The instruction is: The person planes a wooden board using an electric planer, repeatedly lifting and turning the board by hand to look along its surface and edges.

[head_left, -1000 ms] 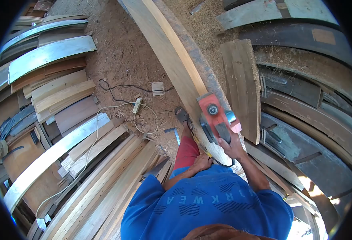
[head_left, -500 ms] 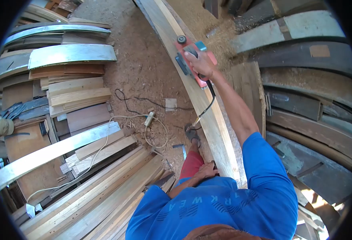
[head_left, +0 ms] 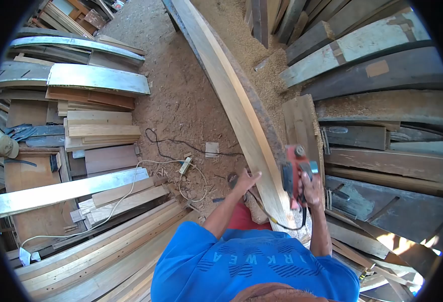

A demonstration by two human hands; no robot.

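A long pale wooden board [head_left: 244,123] runs from the top of the view down to my body, lying on a darker support. My right hand [head_left: 311,190] is wrapped around the handle of a red electric planer [head_left: 296,173]. The planer is at the board's right edge, close to the near end, and its black cord [head_left: 282,225] loops below it across the wood. My left hand [head_left: 246,181] is at the board's left edge, thumb and fingers spread, fingertips right at the wood.
Stacks of planks [head_left: 103,128] fill the left side, and dark boards [head_left: 382,78] line the right. A pale extension cord with a socket block [head_left: 185,165] and a dark cable [head_left: 171,149] lie on the dusty floor. Wood shavings [head_left: 269,75] are scattered beyond the board.
My right hand and the planer have come back towards my body and to the right, from farther up the board. My left hand has moved from beside my thigh to the board's left edge.
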